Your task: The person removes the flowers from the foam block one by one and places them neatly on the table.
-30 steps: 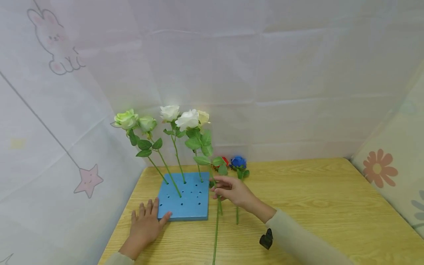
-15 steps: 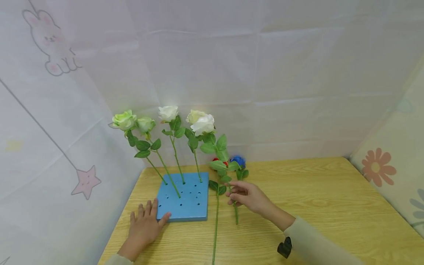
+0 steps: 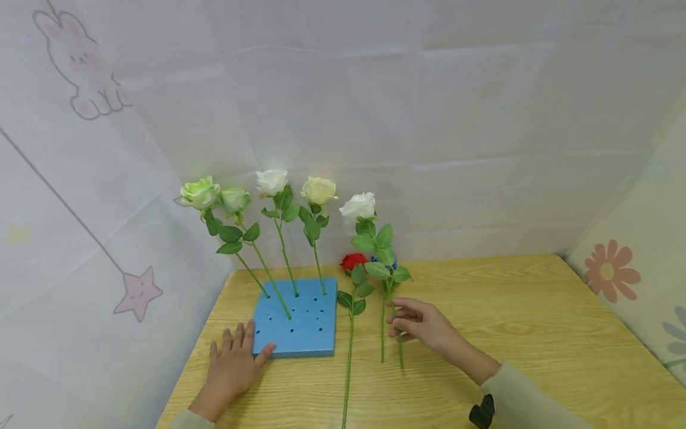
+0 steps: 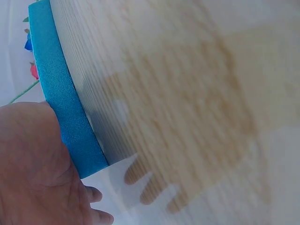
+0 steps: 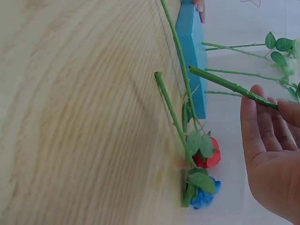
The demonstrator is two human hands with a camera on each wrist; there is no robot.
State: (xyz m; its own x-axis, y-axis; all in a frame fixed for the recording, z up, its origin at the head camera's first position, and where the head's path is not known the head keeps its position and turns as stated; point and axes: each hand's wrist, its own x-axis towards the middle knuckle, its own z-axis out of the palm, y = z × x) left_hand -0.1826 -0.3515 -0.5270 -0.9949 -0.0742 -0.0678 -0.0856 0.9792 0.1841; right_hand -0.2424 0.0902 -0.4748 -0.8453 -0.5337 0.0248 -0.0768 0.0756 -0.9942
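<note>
My right hand [image 3: 429, 330] pinches the green stem of a white rose [image 3: 358, 207], holding it upright, bloom on top. In the right wrist view the cut end of that stem [image 5: 220, 82] sticks out past the fingertips, above the table. A red rose [image 3: 354, 262] and a blue rose [image 5: 204, 199] lie on the table behind it; the head view shows the blue bloom partly covered by leaves. My left hand [image 3: 231, 366] lies with fingers spread at the near left corner of a blue board with holes [image 3: 305, 344], thumb over its edge.
Standing in the board are two pale green roses [image 3: 200, 192], another white rose [image 3: 272, 182] and a cream rose [image 3: 319, 190]. The wooden table [image 3: 514, 322] reaches back to a pale printed curtain [image 3: 482, 119]. A black device [image 3: 481, 412] sits by the right sleeve.
My right hand has carried the white rose to the right, away from the board and past the red rose to in front of the blue one. The left hand has stayed at the board's corner.
</note>
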